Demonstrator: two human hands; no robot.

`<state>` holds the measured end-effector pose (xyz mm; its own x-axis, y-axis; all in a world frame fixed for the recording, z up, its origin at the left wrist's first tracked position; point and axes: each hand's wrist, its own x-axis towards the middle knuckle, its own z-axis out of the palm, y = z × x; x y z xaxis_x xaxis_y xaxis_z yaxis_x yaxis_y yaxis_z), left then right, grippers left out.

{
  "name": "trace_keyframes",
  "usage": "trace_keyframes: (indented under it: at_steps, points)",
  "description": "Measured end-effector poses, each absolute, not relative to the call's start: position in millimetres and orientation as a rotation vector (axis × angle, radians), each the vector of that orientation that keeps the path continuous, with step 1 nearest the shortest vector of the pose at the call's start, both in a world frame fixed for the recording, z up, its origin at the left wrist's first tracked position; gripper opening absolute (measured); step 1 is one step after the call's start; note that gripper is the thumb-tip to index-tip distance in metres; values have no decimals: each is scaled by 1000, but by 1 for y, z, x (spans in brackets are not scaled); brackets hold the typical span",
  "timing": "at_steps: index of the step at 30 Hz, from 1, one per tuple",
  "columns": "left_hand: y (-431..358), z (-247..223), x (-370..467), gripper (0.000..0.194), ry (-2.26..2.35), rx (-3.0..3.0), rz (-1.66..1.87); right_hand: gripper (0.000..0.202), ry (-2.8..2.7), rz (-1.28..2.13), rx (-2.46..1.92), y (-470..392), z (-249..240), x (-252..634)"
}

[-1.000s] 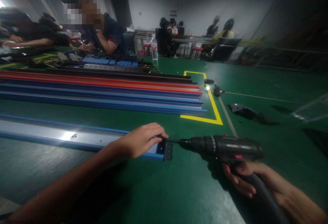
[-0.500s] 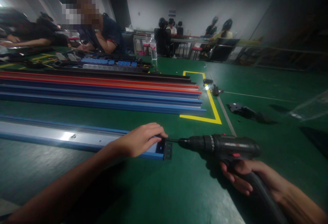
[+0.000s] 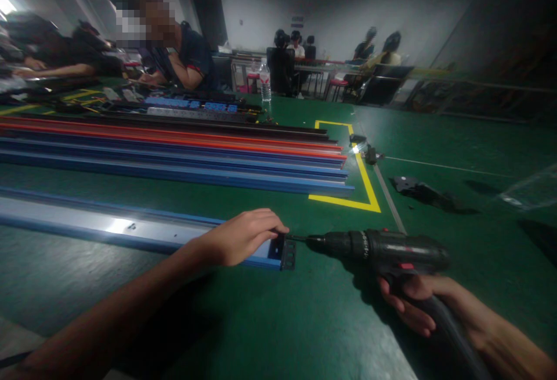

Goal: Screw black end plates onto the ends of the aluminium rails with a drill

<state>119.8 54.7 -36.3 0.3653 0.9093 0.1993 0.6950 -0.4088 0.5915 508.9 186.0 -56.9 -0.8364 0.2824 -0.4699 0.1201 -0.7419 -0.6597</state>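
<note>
A long blue-edged metal profile (image 3: 152,232) lies on the green table at the left, with a black end cap (image 3: 288,253) at its right end. My left hand (image 3: 248,235) is closed over that end, its fingers around the profile beside the cap. My right hand (image 3: 418,301) grips the handle of a black power drill (image 3: 391,248). The drill lies level, pointing left, and its thin bit meets the cap close to my left fingertips. Exactly what the bit touches is too small to tell.
Behind the profile, blue rails (image 3: 261,177) and red rails (image 3: 261,141) lie side by side. Yellow tape (image 3: 368,180) runs past their ends. Black parts (image 3: 420,188) and a clear plastic object (image 3: 535,188) are at right. A bottle (image 3: 265,81) stands beyond; a person sits back left.
The whole view has shifted slightly, so everything appears a little further right. Both hands, the drill and the profile keep the same positions relative to each other.
</note>
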Motion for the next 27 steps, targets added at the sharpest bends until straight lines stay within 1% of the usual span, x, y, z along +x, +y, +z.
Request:
trace_keyframes:
  at_steps: [13,22,27]
  points:
    - [55,-37,121,30,1393,2262,783,28,-1179,2754,-933,191,-39,506]
    - [56,-35,122,29,1373,2283,779,26,-1167,2742,-946,189,-38,503]
    - [55,-35,121,29,1370,2262,758,27,-1138,2714,-962,186,-46,506]
